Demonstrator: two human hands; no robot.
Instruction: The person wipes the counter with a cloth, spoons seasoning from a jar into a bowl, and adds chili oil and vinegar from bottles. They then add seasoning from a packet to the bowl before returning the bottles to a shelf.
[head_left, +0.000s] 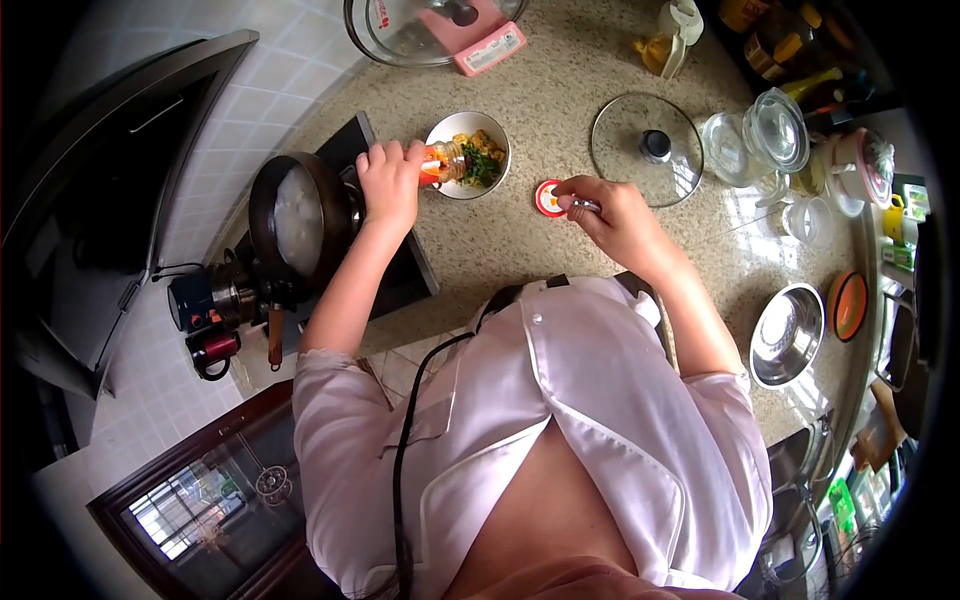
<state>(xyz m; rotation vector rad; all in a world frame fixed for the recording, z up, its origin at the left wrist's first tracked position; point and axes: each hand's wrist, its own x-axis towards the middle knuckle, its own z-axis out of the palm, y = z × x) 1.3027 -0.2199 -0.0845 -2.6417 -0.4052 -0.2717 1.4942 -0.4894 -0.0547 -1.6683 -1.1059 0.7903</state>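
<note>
My left hand (pixel 390 180) is wrapped round a small glass jar with an orange label (pixel 440 164), tipped on its side with its mouth over the white bowl (pixel 432 133). Chopped green herbs and yellow-orange pieces (pixel 482 157) lie in that bowl. My right hand (pixel 620 225) is closed, with a short, shiny metal handle (pixel 586 205) showing between its fingers; the rest of it is hidden. Right at those fingertips is a round red-and-white jar lid (pixel 548 198). I cannot tell whether the fingers also grip the lid.
A dark wok (pixel 262 215) with whitish contents sits on the black hob (pixel 405 270) at left. Behind my right hand lies a glass pan lid (pixel 625 130). Glass bowls (pixel 735 150), a steel bowl (pixel 787 335) and an oil jug (pixel 672 45) stand along the right and back.
</note>
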